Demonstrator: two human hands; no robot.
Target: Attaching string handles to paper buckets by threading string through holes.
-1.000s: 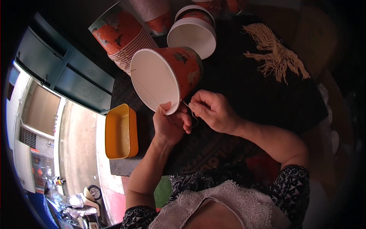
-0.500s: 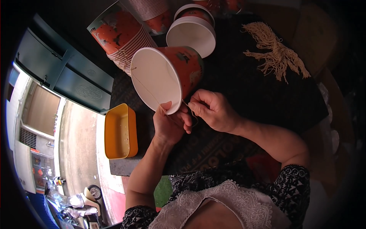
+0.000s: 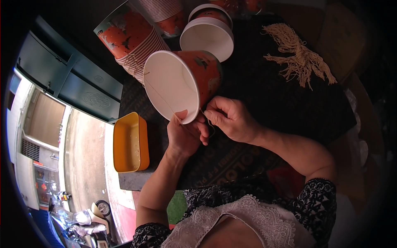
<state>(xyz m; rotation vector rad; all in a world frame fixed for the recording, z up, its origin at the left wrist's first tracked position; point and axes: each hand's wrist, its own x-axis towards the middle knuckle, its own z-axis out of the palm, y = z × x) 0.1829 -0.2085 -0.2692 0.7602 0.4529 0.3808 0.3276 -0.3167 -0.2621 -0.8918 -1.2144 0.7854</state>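
In the head view, the one view here, a paper bucket [image 3: 206,78], orange with grey-green patches outside and white within, lies tipped on its side in front of the person, over a black table [image 3: 281,115]. Its long axis runs crosswise: the open mouth faces left and toward the person, while the base points right and slightly away. The left hand [image 3: 184,134] is the nearer one, gripping the lowest part of the rim, its thumb inside the mouth and its other fingers curled loosely on the outer side. A thin cord [image 3: 161,96] stretches from the far left of the rim across the mouth to that thumb. The right hand [image 3: 235,120] sits just right of the rim, below the outer wall; its thumb and forefinger are pinched together on a length of cord beside the rim, with a slack loop hanging under the fingertips. From those fingertips the rim lies to the left, and the wall rises up and away. Around them stand a leaning stack of nested buckets [image 3: 124,39] behind on the left, a few nested tubs [image 3: 206,41] tipped beyond, a bundle of beige cords [image 3: 295,53] at far right, and a yellow plastic box [image 3: 144,140] near the left forearm.
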